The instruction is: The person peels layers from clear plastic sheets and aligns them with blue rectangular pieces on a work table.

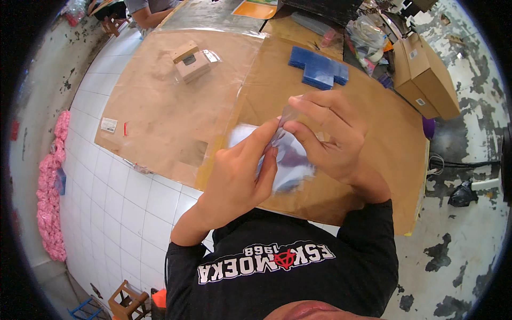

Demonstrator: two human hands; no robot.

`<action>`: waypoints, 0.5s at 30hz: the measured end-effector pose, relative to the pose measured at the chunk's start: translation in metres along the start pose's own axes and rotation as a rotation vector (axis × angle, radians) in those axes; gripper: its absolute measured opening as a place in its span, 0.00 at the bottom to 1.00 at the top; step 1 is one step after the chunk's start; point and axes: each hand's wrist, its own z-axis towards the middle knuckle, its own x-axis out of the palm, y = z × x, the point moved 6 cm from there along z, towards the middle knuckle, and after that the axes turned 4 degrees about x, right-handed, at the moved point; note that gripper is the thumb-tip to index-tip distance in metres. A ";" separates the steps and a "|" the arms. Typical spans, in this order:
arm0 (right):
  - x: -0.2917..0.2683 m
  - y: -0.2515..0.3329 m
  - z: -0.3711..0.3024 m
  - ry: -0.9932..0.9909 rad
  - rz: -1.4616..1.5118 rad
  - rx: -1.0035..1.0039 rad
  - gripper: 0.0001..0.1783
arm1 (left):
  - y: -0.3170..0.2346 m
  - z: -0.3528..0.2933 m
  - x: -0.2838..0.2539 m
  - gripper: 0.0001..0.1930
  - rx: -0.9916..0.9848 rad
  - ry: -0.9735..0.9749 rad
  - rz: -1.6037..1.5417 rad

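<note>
Clear plastic piece: held up between both hands (288, 114), above the surface (384, 138), near its front edge.
Left hand (237, 169): grip narrow, thumb and forefinger pinched on the piece's lower part.
Right hand (335, 136): grip narrow, thumb and fingers pinched on the piece's upper part.
White sheet-like item (301, 172): below the hands, partly covered by them; outline blurred, kind cannot be told.
Blue plastic stack (316, 66): beyond the right hand, on the surface.
Small cardboard box (193, 65): far left area of surface, flap raised.
Large carton (426, 77): right of the surface.
</note>
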 end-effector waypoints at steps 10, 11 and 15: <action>-0.004 0.007 -0.006 -0.059 -0.015 -0.074 0.20 | -0.007 -0.002 0.004 0.29 0.017 -0.040 -0.020; -0.004 0.006 -0.007 -0.067 -0.017 -0.080 0.20 | -0.007 -0.002 0.004 0.29 0.014 -0.045 -0.027; -0.001 0.007 -0.008 -0.071 -0.032 -0.087 0.15 | -0.004 -0.005 0.006 0.29 -0.083 -0.074 -0.155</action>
